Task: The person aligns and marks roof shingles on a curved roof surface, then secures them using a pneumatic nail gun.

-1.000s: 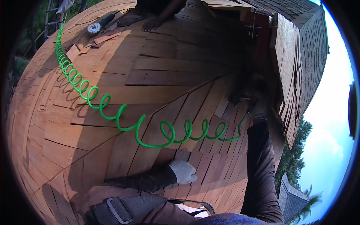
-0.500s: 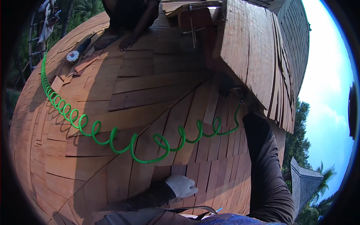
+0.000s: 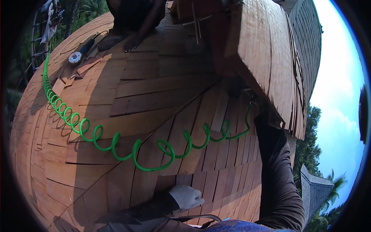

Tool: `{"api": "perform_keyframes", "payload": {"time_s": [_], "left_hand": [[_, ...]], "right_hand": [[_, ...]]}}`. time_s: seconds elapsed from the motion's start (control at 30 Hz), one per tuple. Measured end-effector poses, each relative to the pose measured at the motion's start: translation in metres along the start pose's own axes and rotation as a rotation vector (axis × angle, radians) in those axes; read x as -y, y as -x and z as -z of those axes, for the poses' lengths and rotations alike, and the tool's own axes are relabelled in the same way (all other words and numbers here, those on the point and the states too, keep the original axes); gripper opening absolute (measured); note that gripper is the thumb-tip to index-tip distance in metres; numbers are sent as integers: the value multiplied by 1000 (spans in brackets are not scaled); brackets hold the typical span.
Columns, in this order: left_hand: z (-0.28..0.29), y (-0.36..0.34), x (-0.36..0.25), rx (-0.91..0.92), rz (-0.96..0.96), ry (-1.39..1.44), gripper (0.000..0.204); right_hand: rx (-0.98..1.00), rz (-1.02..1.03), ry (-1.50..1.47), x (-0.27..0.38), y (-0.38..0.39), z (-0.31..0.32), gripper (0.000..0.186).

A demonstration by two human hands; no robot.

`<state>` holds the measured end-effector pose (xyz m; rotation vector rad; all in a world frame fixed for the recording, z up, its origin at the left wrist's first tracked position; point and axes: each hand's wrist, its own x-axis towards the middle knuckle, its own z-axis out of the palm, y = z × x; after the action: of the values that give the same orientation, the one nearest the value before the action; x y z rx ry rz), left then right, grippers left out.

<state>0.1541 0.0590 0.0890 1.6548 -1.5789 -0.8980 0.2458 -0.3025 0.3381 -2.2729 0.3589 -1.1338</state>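
Note:
My left hand (image 3: 186,196), in a pale grey glove, is curled into a fist low over the wooden shingles (image 3: 162,183). Its palm is turned away, so anything inside is hidden. My right arm (image 3: 272,154), in a dark sleeve, reaches up beneath a shingled overhang (image 3: 259,54). Shadow and the overhang hide the fingers of that hand. Close to it, a green coiled air hose (image 3: 154,169) ends at a metal fitting (image 3: 252,102). A dark shape beside the fitting is too shaded to make out.
A person (image 3: 135,17) crouches at the far side, one hand on the shingles. Near them lie an angle grinder (image 3: 75,57) with a toothed disc and loose wood pieces (image 3: 88,66). The hose stretches across the curved roof. Beyond the right edge are trees and a lower roof (image 3: 313,187).
The overhang, hose end and right arm appear slightly farther right and lower, as the view shifts. My left fist stays nearly in place.

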Motion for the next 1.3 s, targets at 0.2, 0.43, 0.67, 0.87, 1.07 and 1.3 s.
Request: {"api": "perform_keyframes", "payload": {"time_s": [0.2, 0.43, 0.67, 0.87, 1.07, 1.3], "left_hand": [[-6, -2, 5, -34, -21, -1, 48], [-2, -1, 4, -4, -10, 8, 46], [-6, -2, 7, -19, -16, 26, 46], [0, -4, 2, 9, -52, 32, 47], [0, -1, 4, -10, -9, 34, 48], [-4, -1, 7, -37, -18, 63, 49]], "right_hand": [[-2, -1, -9, -2, 0, -2, 18], [-8, -4, -9, -3, 1, 1, 18], [-12, -1, -14, -5, 1, 0, 18], [-37, 8, 24, 3, -1, 16, 18], [-24, 6, -10, -7, -3, -2, 18], [-35, 11, -2, -7, -5, 0, 18]]}}
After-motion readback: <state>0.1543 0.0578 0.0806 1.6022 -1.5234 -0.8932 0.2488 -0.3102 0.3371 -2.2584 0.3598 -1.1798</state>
